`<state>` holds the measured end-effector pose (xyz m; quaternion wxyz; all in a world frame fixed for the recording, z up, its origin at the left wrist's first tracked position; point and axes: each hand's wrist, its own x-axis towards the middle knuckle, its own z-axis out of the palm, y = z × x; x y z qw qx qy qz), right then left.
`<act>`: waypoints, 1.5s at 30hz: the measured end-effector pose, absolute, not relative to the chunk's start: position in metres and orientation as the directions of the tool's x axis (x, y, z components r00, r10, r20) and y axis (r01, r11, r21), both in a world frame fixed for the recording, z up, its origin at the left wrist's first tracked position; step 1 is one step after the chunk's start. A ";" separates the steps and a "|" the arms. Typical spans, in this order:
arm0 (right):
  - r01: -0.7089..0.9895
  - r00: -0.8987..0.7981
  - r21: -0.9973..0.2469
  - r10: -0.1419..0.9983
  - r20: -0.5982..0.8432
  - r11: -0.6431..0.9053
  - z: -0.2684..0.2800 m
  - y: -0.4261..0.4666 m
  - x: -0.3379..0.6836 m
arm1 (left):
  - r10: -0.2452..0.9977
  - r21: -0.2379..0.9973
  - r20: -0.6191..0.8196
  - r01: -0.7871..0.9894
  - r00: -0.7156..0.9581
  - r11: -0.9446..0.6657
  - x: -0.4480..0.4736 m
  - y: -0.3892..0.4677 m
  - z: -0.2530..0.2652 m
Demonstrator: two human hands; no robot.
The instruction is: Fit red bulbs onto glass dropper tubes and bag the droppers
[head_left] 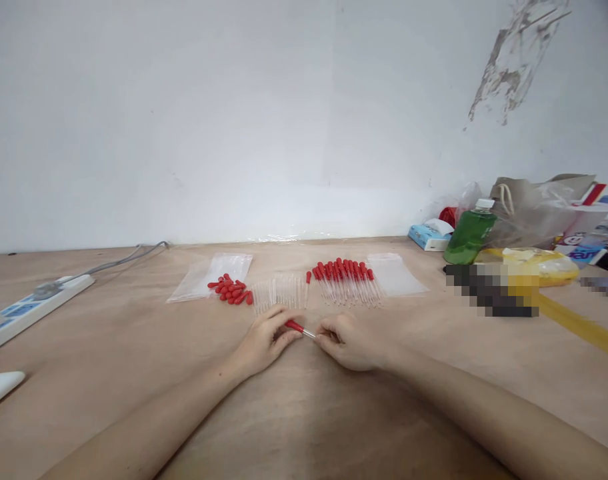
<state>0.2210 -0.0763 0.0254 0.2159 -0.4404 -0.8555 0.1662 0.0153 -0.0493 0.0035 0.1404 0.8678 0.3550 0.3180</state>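
Between my hands is a dropper with a red rubber bulb (295, 325) fitted on a clear glass tube (309, 334). My left hand (269, 337) is closed around the bulb end. The fingers of my right hand (345, 340) pinch the tube's other end. Just beyond lies a row of clear glass tubes (281, 292), with a pile of loose red bulbs (231, 291) to their left. Farther right, several droppers with red bulbs (347, 275) lie side by side, and a single dropper (309, 277) lies left of that group.
Clear plastic bags lie behind the loose bulbs (194, 280) and right of the droppers (397, 275). A power strip (69, 287) with a grey cable is at left. On the right stand a tissue box (429, 236), a green bottle (469, 233) and assorted bags (524, 213).
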 end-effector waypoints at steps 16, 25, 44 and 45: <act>0.880 0.099 -0.474 0.986 0.130 -0.026 0.037 0.010 0.201 | 0.779 0.462 0.290 0.632 0.556 -0.623 0.004 -0.048 0.008; 0.908 0.165 -0.406 0.978 0.130 -0.099 0.027 0.030 0.191 | 0.773 0.456 0.294 0.628 0.562 -0.630 0.004 -0.048 0.007; 0.939 0.077 -0.339 0.995 0.061 -0.052 0.035 0.032 0.159 | 0.744 0.382 0.403 0.640 0.533 -0.666 0.003 -0.046 0.007; 0.940 0.076 -0.338 0.996 0.047 -0.056 0.035 0.033 0.159 | 0.731 0.333 0.470 0.667 0.495 -0.666 -0.001 -0.042 0.009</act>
